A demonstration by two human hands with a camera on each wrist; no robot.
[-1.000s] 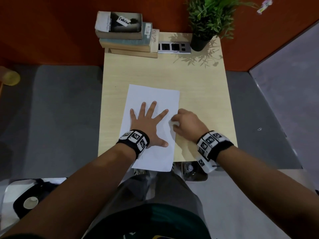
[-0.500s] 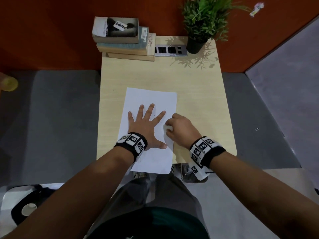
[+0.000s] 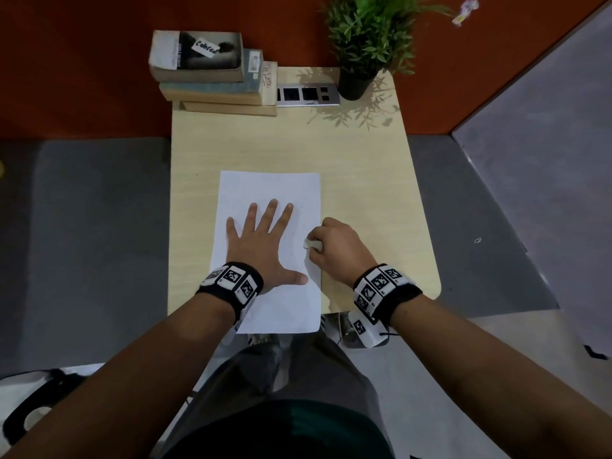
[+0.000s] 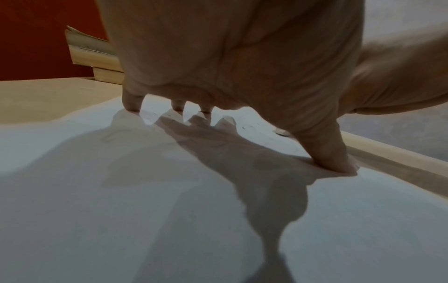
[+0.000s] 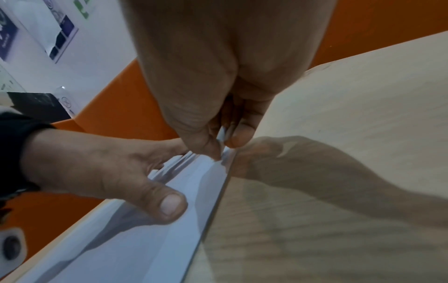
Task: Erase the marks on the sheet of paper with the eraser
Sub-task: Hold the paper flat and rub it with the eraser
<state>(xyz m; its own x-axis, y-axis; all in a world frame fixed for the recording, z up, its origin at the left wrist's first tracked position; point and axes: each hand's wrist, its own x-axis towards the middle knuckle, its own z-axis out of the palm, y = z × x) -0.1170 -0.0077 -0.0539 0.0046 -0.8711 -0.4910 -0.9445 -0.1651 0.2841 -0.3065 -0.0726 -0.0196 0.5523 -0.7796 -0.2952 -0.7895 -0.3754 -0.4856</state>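
Pinching a small white eraser (image 3: 313,244) between thumb and curled fingertips, right hand (image 3: 334,251) with grip narrow and closed on it, low end of the eraser touching the sheet of paper (image 3: 270,190) close to its right edge. Seen from the right wrist as a pale sliver (image 5: 222,134) squeezed between thumb and forefinger, right above the paper's edge. Lying just left of that grip, faint pencil marks (image 3: 293,236), thin and hard to read. Further left, spread flat on the sheet, left hand (image 3: 265,246): grip wide, fingers straight and fanned, thumb stretched out towards the right hand. Pressing down with fingertips (image 4: 132,104) and thumb in the left wrist view, palm arched off the paper (image 4: 97,191), with the eraser (image 4: 281,131) peeking out beyond the thumb. Resting lengthwise on a light wooden tabletop (image 3: 364,180), near end of the sheet hanging past the front edge. Far beyond both grips, at the back: a stack of books (image 3: 212,77) ahead of the left hand, a socket panel (image 3: 308,94) roughly midway, a potted plant (image 3: 367,38) ahead of the right hand. Black wristbands with checkered tags on both wrists.
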